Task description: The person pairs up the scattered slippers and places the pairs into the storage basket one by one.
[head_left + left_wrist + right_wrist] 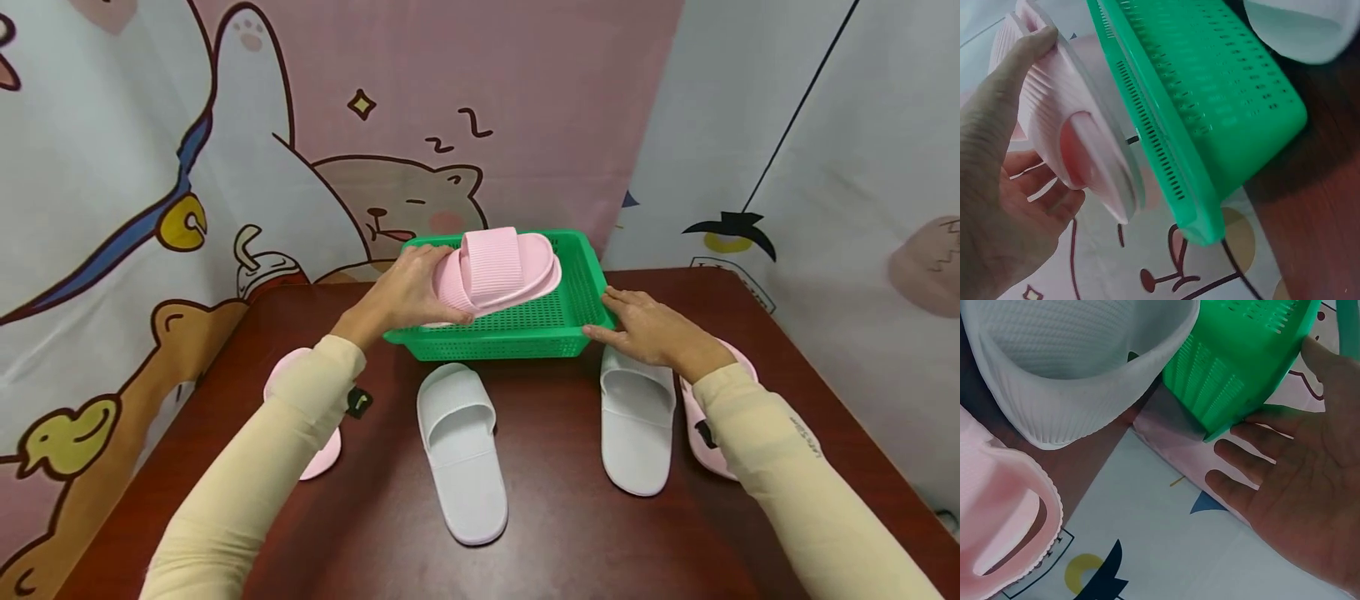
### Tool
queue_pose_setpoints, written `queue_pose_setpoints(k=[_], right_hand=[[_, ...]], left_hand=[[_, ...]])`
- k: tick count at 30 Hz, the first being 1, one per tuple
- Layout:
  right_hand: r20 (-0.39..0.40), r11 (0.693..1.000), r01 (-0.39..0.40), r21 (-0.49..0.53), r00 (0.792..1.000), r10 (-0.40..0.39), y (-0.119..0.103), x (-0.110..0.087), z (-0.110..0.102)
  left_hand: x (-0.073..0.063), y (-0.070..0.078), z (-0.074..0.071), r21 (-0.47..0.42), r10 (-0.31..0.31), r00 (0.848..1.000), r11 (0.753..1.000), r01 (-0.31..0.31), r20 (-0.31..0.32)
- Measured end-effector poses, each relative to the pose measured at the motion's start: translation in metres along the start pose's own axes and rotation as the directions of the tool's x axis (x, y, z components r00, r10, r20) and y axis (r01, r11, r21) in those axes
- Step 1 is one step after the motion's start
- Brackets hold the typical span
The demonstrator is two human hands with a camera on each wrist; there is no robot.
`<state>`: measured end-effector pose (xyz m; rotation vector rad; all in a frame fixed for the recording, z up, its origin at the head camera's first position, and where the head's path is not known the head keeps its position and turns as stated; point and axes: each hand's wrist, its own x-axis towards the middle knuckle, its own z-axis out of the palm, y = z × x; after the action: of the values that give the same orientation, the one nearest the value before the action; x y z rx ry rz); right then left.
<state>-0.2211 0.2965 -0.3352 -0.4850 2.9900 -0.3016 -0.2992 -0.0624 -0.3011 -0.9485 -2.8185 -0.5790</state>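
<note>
My left hand [405, 287] grips a pair of pink slippers [498, 267] laid one against the other, with ribbed straps. In the head view they are over the green basket [555, 343]. The left wrist view shows the thumb across the slippers [1054, 94] and the fingers on their other side, with the basket [1172, 125] beside them. At the basket's right end, my right hand [641, 325] touches the rim. In the right wrist view its fingers [1247, 456] are mostly straight and spread near the basket corner.
Two white slippers [468, 475] [637, 442] lie in front of the basket on the dark red table [555, 517]. One pink slipper [322, 458] is partly behind the left forearm, another [705, 442] behind the right. A cartoon-printed cloth [525, 108] hangs behind.
</note>
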Motion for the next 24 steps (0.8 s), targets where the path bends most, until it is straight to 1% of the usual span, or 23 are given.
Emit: queue_pose_setpoints(k=[3,7,12,15,17,24], right_hand=[[0.007,1.000,-0.024,0.020,1.000,0.024,0.002,-0.001,-0.001],[0.029,0.997,-0.057,0.048,0.998,0.056,0.002,0.000,0.001],[0.020,0.998,-0.052,0.032,0.998,0.051,0.000,0.000,0.003],[0.006,0.999,-0.049,0.019,0.999,0.049,-0.001,-0.001,0.002],[0.000,0.999,-0.047,0.011,0.999,0.047,-0.001,-0.001,0.002],[0.004,0.999,-0.042,0.003,0.999,0.042,-0.002,-0.002,0.001]], left_hand=[[0.010,0.000,0.006,-0.019,-0.014,1.000,1.000,0.014,0.019],[0.018,-0.003,0.016,-0.023,-0.019,0.997,1.000,0.021,0.075],[0.026,-0.007,0.028,-0.029,-0.044,0.988,0.998,0.049,0.149],[0.030,-0.009,0.036,-0.051,-0.054,0.982,0.997,0.064,0.181],[0.033,-0.011,0.041,-0.060,-0.046,0.980,0.997,0.058,0.191],[0.040,-0.017,0.061,-0.042,-0.041,0.973,0.998,0.052,0.228]])
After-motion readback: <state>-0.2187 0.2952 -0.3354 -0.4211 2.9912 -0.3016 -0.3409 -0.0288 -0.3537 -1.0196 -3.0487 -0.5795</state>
